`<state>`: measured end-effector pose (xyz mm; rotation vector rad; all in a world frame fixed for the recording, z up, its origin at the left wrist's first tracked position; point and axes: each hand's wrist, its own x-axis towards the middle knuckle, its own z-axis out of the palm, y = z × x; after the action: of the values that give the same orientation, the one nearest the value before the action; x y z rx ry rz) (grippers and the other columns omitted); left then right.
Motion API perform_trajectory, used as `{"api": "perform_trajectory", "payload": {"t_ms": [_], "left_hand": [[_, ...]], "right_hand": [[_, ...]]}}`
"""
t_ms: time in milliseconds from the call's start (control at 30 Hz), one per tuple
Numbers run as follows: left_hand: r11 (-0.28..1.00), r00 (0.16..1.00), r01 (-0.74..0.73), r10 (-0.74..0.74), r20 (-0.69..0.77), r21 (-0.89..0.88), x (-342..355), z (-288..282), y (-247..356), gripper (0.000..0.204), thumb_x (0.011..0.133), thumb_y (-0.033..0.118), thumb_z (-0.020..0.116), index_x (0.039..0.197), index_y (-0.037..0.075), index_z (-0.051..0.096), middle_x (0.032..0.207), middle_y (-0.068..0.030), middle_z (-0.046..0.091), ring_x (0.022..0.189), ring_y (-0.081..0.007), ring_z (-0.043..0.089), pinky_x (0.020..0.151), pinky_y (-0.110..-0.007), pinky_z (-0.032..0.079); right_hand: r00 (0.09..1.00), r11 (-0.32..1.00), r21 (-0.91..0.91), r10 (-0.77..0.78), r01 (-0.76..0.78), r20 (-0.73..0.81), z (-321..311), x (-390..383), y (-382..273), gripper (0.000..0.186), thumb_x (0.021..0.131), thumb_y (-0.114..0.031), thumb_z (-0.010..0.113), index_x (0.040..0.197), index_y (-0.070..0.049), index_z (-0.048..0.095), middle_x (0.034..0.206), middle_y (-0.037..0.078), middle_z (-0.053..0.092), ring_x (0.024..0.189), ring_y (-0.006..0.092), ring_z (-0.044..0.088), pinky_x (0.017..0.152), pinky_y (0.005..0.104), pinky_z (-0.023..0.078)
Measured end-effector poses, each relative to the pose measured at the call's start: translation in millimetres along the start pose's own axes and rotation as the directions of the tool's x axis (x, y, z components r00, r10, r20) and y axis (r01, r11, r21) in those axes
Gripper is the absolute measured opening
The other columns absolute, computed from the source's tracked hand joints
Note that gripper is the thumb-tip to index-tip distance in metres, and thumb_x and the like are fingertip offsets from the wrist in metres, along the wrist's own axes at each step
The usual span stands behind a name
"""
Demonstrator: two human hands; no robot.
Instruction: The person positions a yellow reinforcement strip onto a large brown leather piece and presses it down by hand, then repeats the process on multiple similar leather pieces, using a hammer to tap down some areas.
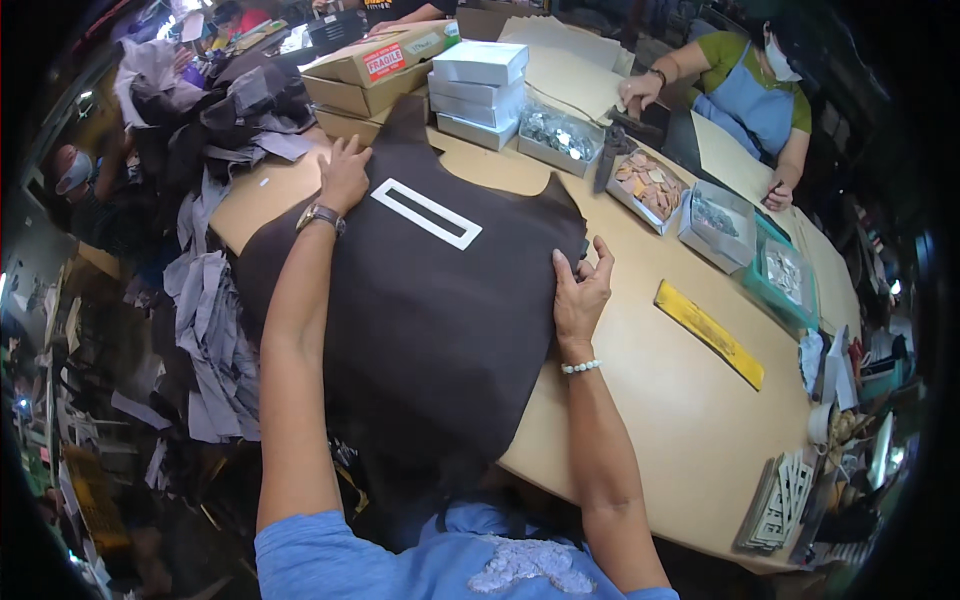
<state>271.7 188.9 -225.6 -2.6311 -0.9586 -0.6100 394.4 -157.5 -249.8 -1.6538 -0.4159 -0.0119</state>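
Note:
A large dark brown sheet (440, 330), leather-like with curved edges, is spread over the table and hangs past its near edge. On its upper part lies a white rectangular frame (427, 213) with a long slot, tilted down to the right. My left hand (345, 177), below a wristwatch, rests with fingers stretched at the sheet's upper left edge. At the right edge, my right hand (583, 297) touches the sheet with its thumb; its fingers are raised and apart, above a bead bracelet.
Ahead stand cardboard boxes (375, 70), stacked white boxes (478, 85) and open boxes of small parts (648, 187). A yellow strip (710, 333) lies right; white slotted templates (778, 500) sit at the near right corner. Dark fabric (215, 330) is piled left. A co-worker (750, 100) sits across.

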Motion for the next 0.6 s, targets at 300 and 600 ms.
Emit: {"api": "perform_trajectory", "payload": {"t_ms": [300, 600], "left_hand": [[0.866, 0.951, 0.171, -0.021, 0.307, -0.47, -20, 1, -7, 0.064, 0.086, 0.059, 0.045, 0.126, 0.011, 0.056, 0.138, -0.0127, 0.045, 0.132, -0.0306, 0.034, 0.107, -0.061, 0.013], [0.969, 0.953, 0.194, -0.149, 0.263, -0.153, -24, -28, 23, 0.067, 0.085, 0.059, 0.048, 0.128, 0.008, 0.053, 0.139, -0.0116, 0.044, 0.132, -0.0327, 0.033, 0.106, -0.062, 0.015]], "right_hand": [[0.997, 0.983, 0.163, 0.079, -0.08, 0.008, 4, 0, 3, 0.055, 0.081, -0.014, 0.07, 0.126, 0.004, 0.042, 0.053, -0.003, 0.044, 0.049, 0.0047, 0.036, 0.048, 0.0209, 0.031], [0.996, 0.983, 0.16, 0.09, -0.089, 0.003, 5, 5, 0, 0.057, 0.079, -0.014, 0.072, 0.123, 0.007, 0.044, 0.052, -0.001, 0.051, 0.047, 0.0056, 0.043, 0.049, 0.0207, 0.036]]}}
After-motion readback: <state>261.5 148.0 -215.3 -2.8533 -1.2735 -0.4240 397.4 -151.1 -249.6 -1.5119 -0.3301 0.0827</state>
